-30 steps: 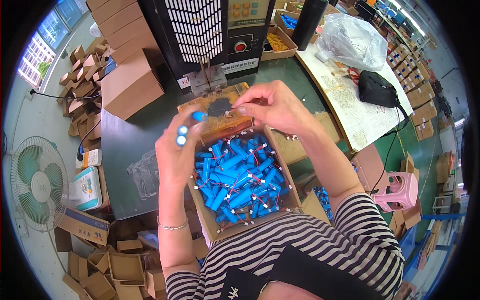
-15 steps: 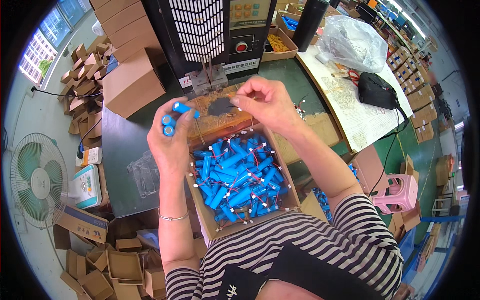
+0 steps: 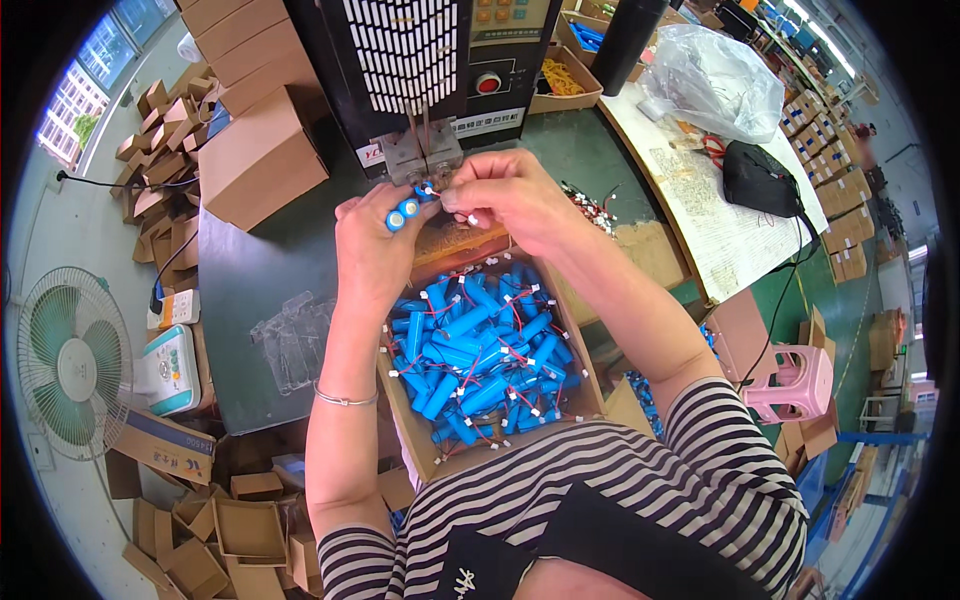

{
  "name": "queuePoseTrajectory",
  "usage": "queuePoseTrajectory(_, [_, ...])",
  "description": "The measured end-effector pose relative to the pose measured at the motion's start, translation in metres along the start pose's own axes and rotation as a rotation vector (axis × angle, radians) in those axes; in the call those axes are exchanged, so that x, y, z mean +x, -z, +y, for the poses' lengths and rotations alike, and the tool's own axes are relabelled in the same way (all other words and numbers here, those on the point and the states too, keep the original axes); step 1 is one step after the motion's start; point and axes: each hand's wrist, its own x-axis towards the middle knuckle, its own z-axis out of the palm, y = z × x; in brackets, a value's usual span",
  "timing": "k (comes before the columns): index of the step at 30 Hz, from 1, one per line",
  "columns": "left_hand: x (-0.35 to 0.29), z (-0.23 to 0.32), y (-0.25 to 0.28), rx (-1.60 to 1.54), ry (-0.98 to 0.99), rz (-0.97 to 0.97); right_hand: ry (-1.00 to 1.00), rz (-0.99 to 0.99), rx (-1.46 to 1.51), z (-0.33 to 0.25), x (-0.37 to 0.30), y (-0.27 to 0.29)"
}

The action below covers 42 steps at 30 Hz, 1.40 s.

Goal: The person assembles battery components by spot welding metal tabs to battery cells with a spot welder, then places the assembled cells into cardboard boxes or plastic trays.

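Note:
My left hand (image 3: pixel 375 240) is closed around three blue cylindrical battery cells (image 3: pixel 403 213), their metal ends facing up. One cell sits at the two electrode pins of a black spot welder (image 3: pixel 425 150). Pinched in my right hand (image 3: pixel 505 200) is a thin wire lead with a small white connector (image 3: pixel 473 220), held against that cell's end. My fingertips partly hide the contact point. Below my hands stands an open cardboard box (image 3: pixel 590 385) of blue cells (image 3: pixel 480 350) with red and black leads and white connectors.
Loose wire leads (image 3: pixel 592 208) lie right of the welder. A clear plastic piece (image 3: pixel 292 345) rests on the dark table at left, near a large carton (image 3: pixel 262 160). A white board (image 3: pixel 690 190) at right carries a black pouch (image 3: pixel 757 180) and a plastic bag (image 3: pixel 715 80).
Both hands have moved forward to the welder's electrodes and come close together. The cells and the lead, apart before, now meet there.

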Motion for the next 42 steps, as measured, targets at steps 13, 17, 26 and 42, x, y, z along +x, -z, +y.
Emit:
queuePoseTrajectory(13, [-0.001,-0.001,-0.001,-0.001,-0.007,-0.037,-0.015,0.109,0.065,0.002,-0.001,-0.009])
queuePoseTrajectory(17, [0.003,0.002,-0.004,0.018,-0.045,-0.034,-0.008,0.131,0.027,0.001,-0.004,-0.003])
queuePoseTrajectory(26, [-0.043,0.018,0.052,0.103,-0.066,-0.163,0.044,0.5,-1.15,0.009,-0.03,0.125])
queuePoseTrajectory(42, [-0.015,-0.002,-0.012,0.158,-0.031,0.173,0.097,0.472,-1.498,0.067,-0.044,0.211])
